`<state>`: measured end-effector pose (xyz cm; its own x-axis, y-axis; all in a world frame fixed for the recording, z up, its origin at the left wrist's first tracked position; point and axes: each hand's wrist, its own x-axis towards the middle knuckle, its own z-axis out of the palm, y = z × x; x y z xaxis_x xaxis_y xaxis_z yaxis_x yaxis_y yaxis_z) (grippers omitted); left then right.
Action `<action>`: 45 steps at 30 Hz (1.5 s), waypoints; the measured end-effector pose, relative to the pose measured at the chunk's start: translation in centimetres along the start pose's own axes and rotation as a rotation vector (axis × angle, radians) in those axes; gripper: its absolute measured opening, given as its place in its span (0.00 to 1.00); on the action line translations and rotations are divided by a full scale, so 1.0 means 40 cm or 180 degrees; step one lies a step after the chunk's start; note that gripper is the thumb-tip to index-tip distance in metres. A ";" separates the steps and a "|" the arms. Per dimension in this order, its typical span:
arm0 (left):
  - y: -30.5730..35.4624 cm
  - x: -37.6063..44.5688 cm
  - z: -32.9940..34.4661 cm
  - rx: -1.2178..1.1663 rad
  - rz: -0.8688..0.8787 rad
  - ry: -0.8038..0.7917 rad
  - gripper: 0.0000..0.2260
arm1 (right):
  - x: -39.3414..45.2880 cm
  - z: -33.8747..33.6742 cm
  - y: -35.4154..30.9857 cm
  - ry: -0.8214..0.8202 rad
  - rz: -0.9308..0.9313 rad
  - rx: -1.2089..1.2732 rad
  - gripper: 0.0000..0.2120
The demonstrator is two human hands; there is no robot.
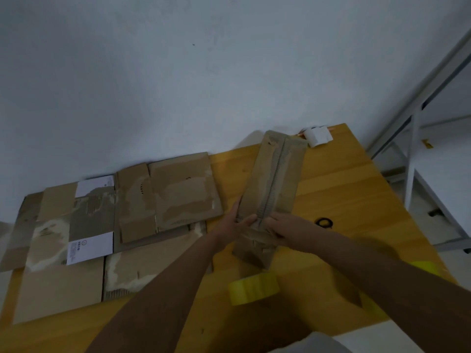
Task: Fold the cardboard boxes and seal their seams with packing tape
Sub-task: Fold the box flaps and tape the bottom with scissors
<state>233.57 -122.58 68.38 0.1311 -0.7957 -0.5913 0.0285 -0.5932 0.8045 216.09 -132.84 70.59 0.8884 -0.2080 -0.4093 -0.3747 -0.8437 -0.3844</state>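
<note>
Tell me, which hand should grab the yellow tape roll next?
Probably the right hand: the tape roll lies near its forearm, while the left hand can hold the box flaps shut.

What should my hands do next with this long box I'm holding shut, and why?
Probably keep the left hand pressing the flaps and free the right hand to fetch the yellow tape roll just nearer you. The long box shows its centre seam closed but, as far as I can tell, untaped.
</note>
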 end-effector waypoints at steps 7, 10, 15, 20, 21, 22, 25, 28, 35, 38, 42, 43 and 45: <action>-0.012 -0.025 0.045 0.0388 0.0377 0.0188 0.34 | -0.044 -0.126 0.204 0.2083 0.1592 0.1425 0.17; -0.017 -0.023 0.063 0.0352 0.0256 0.0261 0.35 | -0.030 -0.169 0.283 0.1664 0.2004 0.1694 0.31; -0.013 -0.022 0.070 -0.0311 -0.0510 0.0293 0.32 | -0.001 -0.193 0.359 0.1420 0.1888 0.2240 0.36; 0.019 -0.026 0.103 -0.0611 -0.0264 0.0457 0.26 | 0.002 -0.214 0.406 0.1460 0.1972 0.2703 0.36; 0.030 -0.026 0.103 -0.0537 -0.0186 0.0530 0.27 | -0.004 -0.224 0.409 0.1601 0.2011 0.2682 0.34; 0.045 -0.027 0.100 -0.0376 -0.0027 0.0627 0.28 | -0.016 -0.236 0.405 0.1842 0.2025 0.2635 0.32; 0.104 -0.017 0.068 0.0575 0.0862 0.1128 0.31 | -0.065 -0.237 0.409 0.2880 0.1955 0.2722 0.26; 0.184 -0.017 0.068 0.0923 0.1567 0.1560 0.28 | -0.108 -0.216 0.400 0.3299 0.1673 0.3842 0.28; 0.132 0.026 0.112 0.0431 0.1315 0.2540 0.19 | -0.171 -0.088 0.407 0.2097 0.2760 0.4715 0.30; 0.056 0.035 0.112 0.0636 0.0885 0.2194 0.33 | -0.181 -0.029 0.424 0.1883 0.3172 0.4036 0.22; 0.044 0.027 0.098 0.0032 0.0679 0.1784 0.41 | -0.182 -0.034 0.429 0.2565 0.3139 0.3234 0.20; 0.051 0.029 0.092 -0.0173 0.0605 0.1634 0.42 | -0.181 -0.049 0.423 0.2632 0.3035 0.3182 0.20; 0.076 0.026 0.086 -0.0616 0.0540 0.1283 0.41 | -0.170 -0.077 0.409 0.2530 0.2868 0.3203 0.20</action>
<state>230.37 -125.64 70.03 0.5227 -0.7458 -0.4131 0.1524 -0.3950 0.9060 204.76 -146.76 69.65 0.0682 -0.9140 -0.3999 -0.5672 0.2943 -0.7692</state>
